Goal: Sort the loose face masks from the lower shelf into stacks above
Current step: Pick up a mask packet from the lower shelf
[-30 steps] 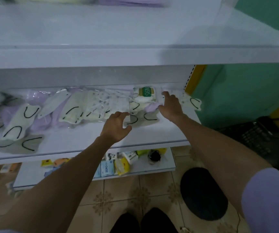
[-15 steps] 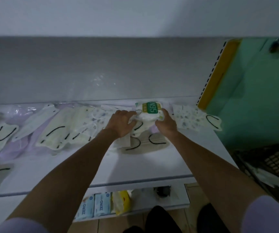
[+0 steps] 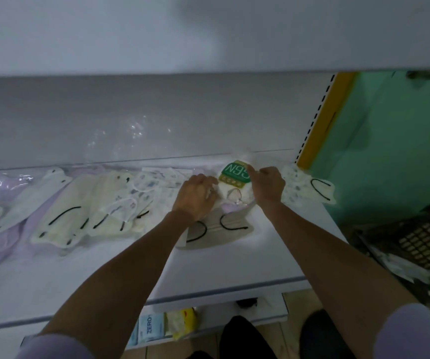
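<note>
Showing nearest, at 6 o'clock, a bottom shelf [image 3: 273, 310] carrying a pale blue box [image 3: 150, 329] and a yellow packet [image 3: 186, 322]. Reaching out over the white mask shelf [image 3: 234, 270] with both bare forearms, lilac sleeves at the lower corners. Lying flat just in front of the hands, a beige mask [image 3: 232, 226] with black ear loops, partly tucked under the left wrist. Gripping the left edge of the N95 packet [image 3: 234, 177] with the left hand [image 3: 198, 196], fingers curled and knuckles up. Holding the packet's right side with the right hand [image 3: 267, 186], fingers curled as well, one fingertip lying on the green label. Sitting at about 12 o'clock between the two hands, toward the back of the mask shelf, the packet itself; lifted or resting, impossible to tell. Spreading away toward 9 o'clock, cream masks [image 3: 63, 218] with black loops over lilac masks [image 3: 1, 182] in clear wrap. Lying at 2 o'clock, just beside the right hand, a patterned mask [image 3: 304, 187]. Standing at 4 o'clock, off the shelf, a dark basket [image 3: 416, 244]. Rising at 1 o'clock, a yellow post [image 3: 322, 120] against a green wall [image 3: 390, 151].
</note>
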Available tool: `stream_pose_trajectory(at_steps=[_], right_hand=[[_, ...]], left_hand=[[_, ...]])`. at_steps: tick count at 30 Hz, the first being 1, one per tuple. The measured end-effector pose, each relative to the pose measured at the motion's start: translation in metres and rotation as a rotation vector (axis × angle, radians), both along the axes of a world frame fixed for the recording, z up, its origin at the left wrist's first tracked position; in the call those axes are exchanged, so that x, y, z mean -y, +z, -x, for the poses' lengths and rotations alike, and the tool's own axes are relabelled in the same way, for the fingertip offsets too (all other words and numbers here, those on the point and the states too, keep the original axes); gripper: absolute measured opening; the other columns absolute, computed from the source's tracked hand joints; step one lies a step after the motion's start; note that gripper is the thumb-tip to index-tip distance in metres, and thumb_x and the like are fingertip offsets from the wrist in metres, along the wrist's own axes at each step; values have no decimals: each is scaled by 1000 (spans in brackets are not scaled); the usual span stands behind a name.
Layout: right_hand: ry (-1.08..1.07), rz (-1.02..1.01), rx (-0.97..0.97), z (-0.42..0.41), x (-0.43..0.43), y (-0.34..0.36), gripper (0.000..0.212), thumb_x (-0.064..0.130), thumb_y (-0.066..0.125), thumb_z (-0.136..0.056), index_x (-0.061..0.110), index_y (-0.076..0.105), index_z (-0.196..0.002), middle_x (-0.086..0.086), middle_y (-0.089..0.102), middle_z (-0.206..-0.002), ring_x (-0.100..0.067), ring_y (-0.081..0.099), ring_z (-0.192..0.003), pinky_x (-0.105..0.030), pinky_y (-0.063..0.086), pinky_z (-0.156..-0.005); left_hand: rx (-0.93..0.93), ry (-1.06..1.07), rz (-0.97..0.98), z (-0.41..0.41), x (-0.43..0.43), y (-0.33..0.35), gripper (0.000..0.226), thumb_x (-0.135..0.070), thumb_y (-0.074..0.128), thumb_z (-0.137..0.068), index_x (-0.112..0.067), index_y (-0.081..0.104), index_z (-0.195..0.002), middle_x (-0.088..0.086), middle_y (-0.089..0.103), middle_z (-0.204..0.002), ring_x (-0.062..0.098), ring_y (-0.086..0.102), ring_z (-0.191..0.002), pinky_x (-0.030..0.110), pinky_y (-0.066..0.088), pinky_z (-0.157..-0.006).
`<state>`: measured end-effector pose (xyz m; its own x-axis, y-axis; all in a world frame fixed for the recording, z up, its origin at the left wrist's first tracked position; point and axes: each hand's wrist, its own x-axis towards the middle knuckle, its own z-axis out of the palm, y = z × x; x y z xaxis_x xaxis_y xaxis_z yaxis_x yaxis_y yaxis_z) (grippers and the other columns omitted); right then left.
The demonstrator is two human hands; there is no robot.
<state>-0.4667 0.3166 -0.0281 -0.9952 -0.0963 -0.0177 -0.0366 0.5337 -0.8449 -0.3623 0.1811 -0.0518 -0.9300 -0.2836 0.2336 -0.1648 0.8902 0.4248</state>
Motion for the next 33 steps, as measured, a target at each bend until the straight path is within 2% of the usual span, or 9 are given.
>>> stream_pose_trajectory(at_steps=[3,7,9,11,12,14,18,26,33], right_hand=[[-32,144,84,1,-7,8,34,14,70,-81,1,60,-110,-13,63,-113,-21,58,-99,-10,35,-66],[15,180,91,-15,-7,33,26,19,74,-76,15,63,-99,-8,67,-106,-24,64,-98,-35,53,-86],[52,226,127,-26,-8,46,22,17,73,-75,21,60,-93,-8,67,-103,-25,65,-94,-43,55,-84],[106,229,127,-41,-11,59,23,16,67,-80,21,61,-101,-7,65,-105,-21,63,-92,-32,53,-81],[131,203,128,-51,-13,67,27,16,63,-84,20,60,-110,-6,63,-108,-19,60,-93,-23,50,-78],[220,126,125,-70,-15,80,35,16,54,-90,18,55,-125,-5,60,-119,-20,58,-102,-19,46,-82],[389,86,107,-114,-16,104,44,12,57,-89,14,50,-132,-7,53,-133,-22,52,-120,-37,42,-104],[682,133,70,-195,1,162,44,6,59,-87,18,54,-129,-6,59,-126,-20,58,-111,-39,49,-97],[1013,218,-50,-299,17,206,43,13,58,-89,21,53,-131,-1,57,-129,-13,57,-110,-25,48,-92]], left_hand=[[-11,85,-118,-7,5,-1,46,-22,51,-90,-15,47,-134,21,45,-129,36,45,-117,37,36,-99],[-97,162,-386,-26,-3,16,45,-21,45,-97,-23,37,-141,16,45,-134,28,51,-114,32,44,-93],[-52,225,-560,-38,-9,26,40,-22,45,-97,-24,40,-137,11,53,-127,20,55,-102,13,45,-74],[-28,295,-685,-54,-16,39,35,-20,51,-94,-25,50,-129,10,61,-116,18,58,-95,1,40,-60],[-33,317,-701,-63,-19,46,33,-19,54,-92,-25,54,-125,9,63,-108,18,59,-95,2,41,-65],[-49,335,-662,-84,-25,63,32,-17,59,-89,-25,57,-121,6,64,-99,17,60,-95,14,43,-80],[-141,349,-590,-130,-31,96,36,-14,66,-84,-22,57,-119,6,64,-107,19,60,-91,18,43,-77],[-212,485,-481,-254,-48,167,52,-16,76,-75,-17,52,-121,2,58,-93,17,57,-86,20,41,-74],[-310,797,-267,-376,-75,205,53,-23,76,-75,-20,53,-123,3,59,-97,15,55,-90,23,41,-77]])
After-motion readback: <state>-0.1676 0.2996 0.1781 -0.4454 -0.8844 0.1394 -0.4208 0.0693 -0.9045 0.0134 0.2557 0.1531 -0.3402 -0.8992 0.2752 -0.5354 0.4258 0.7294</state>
